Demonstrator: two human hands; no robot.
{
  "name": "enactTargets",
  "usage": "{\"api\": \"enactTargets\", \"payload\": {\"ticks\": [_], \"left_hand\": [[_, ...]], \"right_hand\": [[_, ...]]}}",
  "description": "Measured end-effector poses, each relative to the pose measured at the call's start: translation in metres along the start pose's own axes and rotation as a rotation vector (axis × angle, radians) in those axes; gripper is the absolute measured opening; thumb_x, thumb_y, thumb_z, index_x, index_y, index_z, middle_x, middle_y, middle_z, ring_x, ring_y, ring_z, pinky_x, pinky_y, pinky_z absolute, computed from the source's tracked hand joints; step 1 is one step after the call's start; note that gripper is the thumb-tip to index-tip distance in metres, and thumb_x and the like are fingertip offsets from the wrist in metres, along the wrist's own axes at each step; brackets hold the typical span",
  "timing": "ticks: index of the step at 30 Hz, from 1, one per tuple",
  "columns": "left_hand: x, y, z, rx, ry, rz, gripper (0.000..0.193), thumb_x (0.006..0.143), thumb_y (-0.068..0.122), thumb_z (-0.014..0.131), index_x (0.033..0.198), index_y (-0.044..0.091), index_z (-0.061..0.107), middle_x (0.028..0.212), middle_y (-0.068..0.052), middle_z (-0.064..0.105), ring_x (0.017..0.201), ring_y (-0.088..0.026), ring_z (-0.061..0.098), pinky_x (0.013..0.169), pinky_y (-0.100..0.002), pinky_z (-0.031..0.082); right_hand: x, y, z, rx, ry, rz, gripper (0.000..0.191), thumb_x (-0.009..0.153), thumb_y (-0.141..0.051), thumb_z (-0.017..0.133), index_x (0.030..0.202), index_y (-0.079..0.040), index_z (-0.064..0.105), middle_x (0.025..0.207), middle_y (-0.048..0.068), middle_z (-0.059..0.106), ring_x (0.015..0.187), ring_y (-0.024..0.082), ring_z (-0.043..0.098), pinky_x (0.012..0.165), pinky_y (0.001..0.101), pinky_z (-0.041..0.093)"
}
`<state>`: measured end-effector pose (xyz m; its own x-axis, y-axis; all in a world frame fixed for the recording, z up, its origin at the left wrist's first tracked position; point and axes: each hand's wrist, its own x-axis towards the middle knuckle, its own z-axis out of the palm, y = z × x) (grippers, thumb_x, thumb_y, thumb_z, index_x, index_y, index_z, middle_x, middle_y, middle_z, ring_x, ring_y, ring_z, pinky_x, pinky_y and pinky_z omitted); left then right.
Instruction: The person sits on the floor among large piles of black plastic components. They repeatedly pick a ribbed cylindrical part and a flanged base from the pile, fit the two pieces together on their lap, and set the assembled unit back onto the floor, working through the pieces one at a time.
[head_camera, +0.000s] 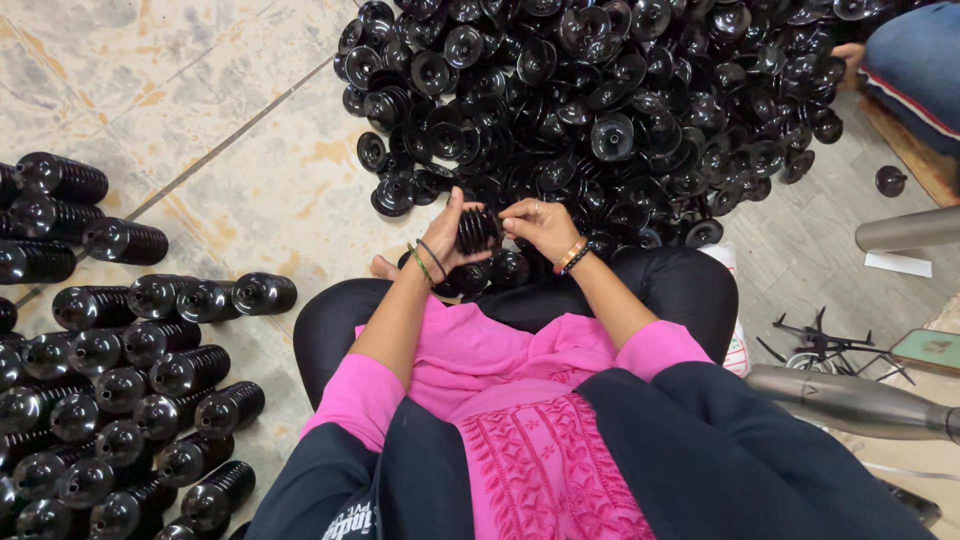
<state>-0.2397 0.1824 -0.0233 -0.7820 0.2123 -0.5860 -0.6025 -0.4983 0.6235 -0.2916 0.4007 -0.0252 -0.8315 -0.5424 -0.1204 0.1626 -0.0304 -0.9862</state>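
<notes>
Far left on the floor: rows of finished black stacks lying on their sides, no bin or tray in view, nothing contained. My left hand is clenched around a short stack of black ribbed discs, held just above my knees. My right hand has its fingertips pinched at the stack's right end, touching it. To do this well, I judge: keep the stack squeezed tight so discs stay aligned, seat each one square before letting go. Past my hands, the loose pile of black discs spreads on the floor, within reach. Another person's blue sleeve sits top right.
</notes>
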Motion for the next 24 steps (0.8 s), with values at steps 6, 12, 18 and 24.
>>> {"api": "enactTargets", "payload": {"ticks": [6,12,18,24], "left_hand": [[-0.002,-0.005,-0.006,0.01,-0.019,0.029,0.043,0.089,0.04,0.072,0.124,0.019,0.059,0.111,-0.004,0.068,0.098,-0.019,0.071,0.082,-0.048,0.063],[0.008,-0.006,-0.013,-0.062,0.166,0.181,0.044,0.084,0.022,0.083,0.121,0.014,0.061,0.108,-0.004,0.067,0.094,-0.018,0.07,0.072,-0.043,0.064],[0.011,0.002,-0.021,-0.165,0.341,0.167,0.045,0.081,0.027,0.085,0.116,0.015,0.059,0.101,-0.004,0.071,0.086,-0.018,0.07,0.067,-0.039,0.062],[0.019,-0.006,-0.02,-0.161,0.317,0.16,0.046,0.081,0.029,0.084,0.118,0.016,0.06,0.103,-0.003,0.07,0.089,-0.017,0.07,0.068,-0.039,0.063]], "right_hand": [[-0.001,-0.01,0.011,-0.021,-0.015,-0.062,0.015,0.095,-0.004,0.073,0.109,0.003,0.074,0.108,0.005,0.069,0.096,0.011,0.071,0.085,0.0289,0.062],[0.049,-0.048,-0.005,-0.788,0.049,-0.162,0.033,0.091,-0.016,0.077,0.122,-0.008,0.071,0.119,0.008,0.069,0.098,0.019,0.071,0.087,0.0362,0.059],[0.083,-0.056,0.006,-1.554,-0.032,-0.032,0.028,0.086,-0.013,0.078,0.113,-0.013,0.073,0.129,0.008,0.062,0.128,0.029,0.052,0.108,0.0512,0.042],[0.043,-0.042,-0.006,-0.963,0.386,-0.415,0.027,0.084,-0.014,0.084,0.098,-0.003,0.064,0.133,0.014,0.064,0.118,0.035,0.064,0.1,0.0448,0.056]]}}
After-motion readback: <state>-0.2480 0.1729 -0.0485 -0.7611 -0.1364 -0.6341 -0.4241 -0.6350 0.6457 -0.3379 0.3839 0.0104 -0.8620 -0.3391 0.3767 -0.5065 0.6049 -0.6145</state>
